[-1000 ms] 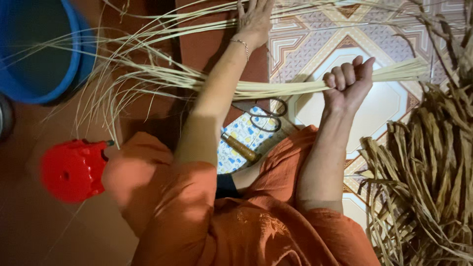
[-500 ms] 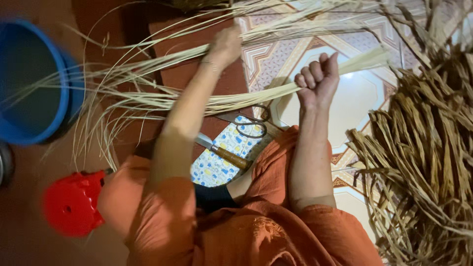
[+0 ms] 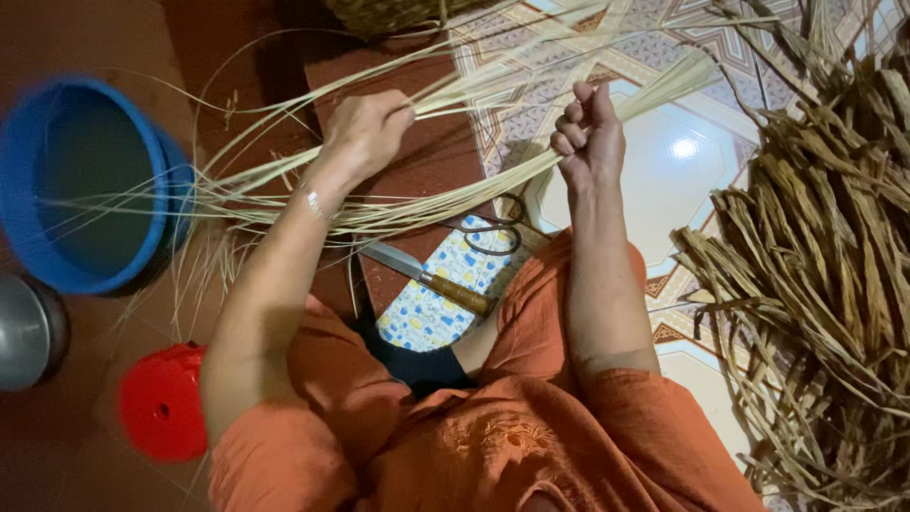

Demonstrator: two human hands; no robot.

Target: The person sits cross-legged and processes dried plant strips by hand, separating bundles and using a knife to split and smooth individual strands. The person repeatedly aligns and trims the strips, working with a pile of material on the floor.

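Pale fibre strands (image 3: 379,213): we are gripping them in mid-air, right hand (image 3: 590,133) fisted, left hand (image 3: 365,133) pinching, now drawn nearer together; blue basin (image 3: 57,265) far left.

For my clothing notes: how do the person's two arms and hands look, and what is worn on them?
Both arms are bare below loose orange short sleeves. The left hand has a thin silver bracelet at the wrist. The right hand shows no jewellery or glove.
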